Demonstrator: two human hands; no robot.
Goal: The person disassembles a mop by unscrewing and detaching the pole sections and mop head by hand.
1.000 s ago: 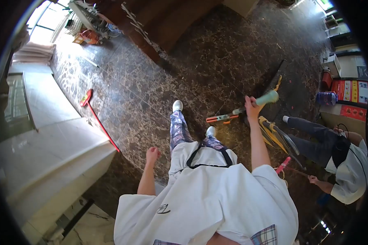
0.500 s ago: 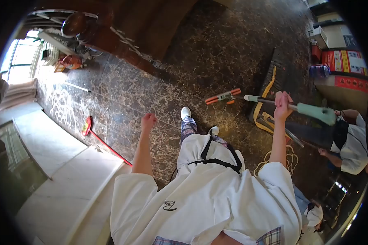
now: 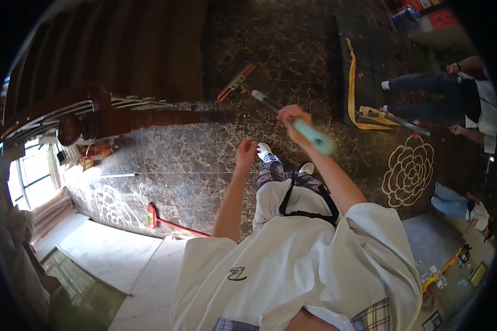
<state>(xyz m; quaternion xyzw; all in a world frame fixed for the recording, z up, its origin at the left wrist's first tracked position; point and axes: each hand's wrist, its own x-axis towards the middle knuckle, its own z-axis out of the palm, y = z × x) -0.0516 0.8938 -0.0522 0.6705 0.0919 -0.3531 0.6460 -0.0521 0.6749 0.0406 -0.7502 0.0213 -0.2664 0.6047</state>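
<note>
My right hand (image 3: pixel 294 117) is wrapped round the handle of a sponge mop (image 3: pixel 313 137), close to its pale green grip. The mop slants away to the upper left. Its head (image 3: pixel 235 83), with orange edges and a light middle part, lies on or just above the dark marbled floor (image 3: pixel 176 146); I cannot tell which. My left hand (image 3: pixel 247 154) hangs in front of me over the floor, apart from the mop. Its fingers are loosely bent and somewhat apart, with nothing visible in them.
Stairs (image 3: pixel 143 49) with a wooden post (image 3: pixel 77 129) rise at upper left. A red broom (image 3: pixel 153 215) lies at lower left by pale slabs. A black mat (image 3: pixel 364 33) with a yellow strap (image 3: pixel 352 71) is at upper right. One person (image 3: pixel 458 99) stands right, another (image 3: pixel 461 209) farther off.
My view has turned towards the stairs. The mop has swung to the left with my right hand, and its head is nearer the stairs. My left hand has come closer to the mop.
</note>
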